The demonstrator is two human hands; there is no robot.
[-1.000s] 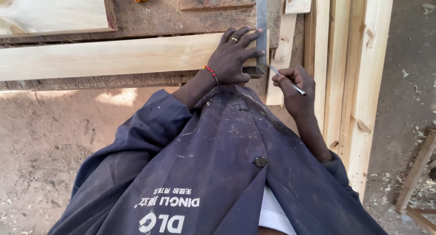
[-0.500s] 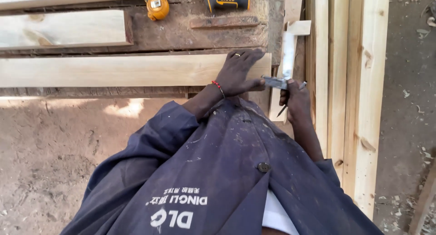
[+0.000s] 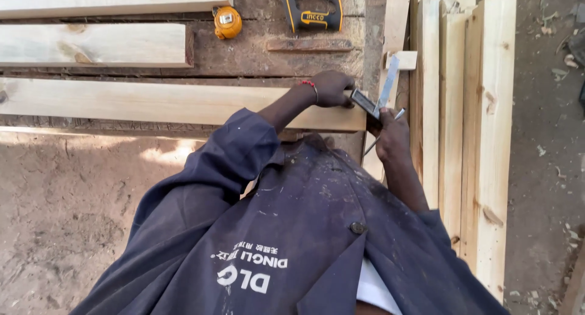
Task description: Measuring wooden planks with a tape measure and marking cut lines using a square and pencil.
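Observation:
A long pale wooden plank [image 3: 152, 103] lies across a worn workbench [image 3: 274, 56]. My left hand [image 3: 330, 87], with a red bracelet at the wrist, rests curled on the plank's right end and grips the dark stock of a try square [image 3: 373, 99]. The square's metal blade points away from me, past the plank's end. My right hand [image 3: 392, 136] is just to the right of the plank's end, below the square. It holds a thin pencil [image 3: 382, 132] and touches the square's stock.
A yellow tape measure [image 3: 227, 22] and a black and yellow saw handle [image 3: 311, 7] lie at the bench's far side, near two more planks [image 3: 91, 45]. Several long timber battens [image 3: 481, 138] lie on the right. Bare dirt ground [image 3: 67, 205] is at the left.
My left hand has slid to the plank's very end and curled onto the square. The square has shifted right, its blade now beyond the plank. My right hand has come up beneath it.

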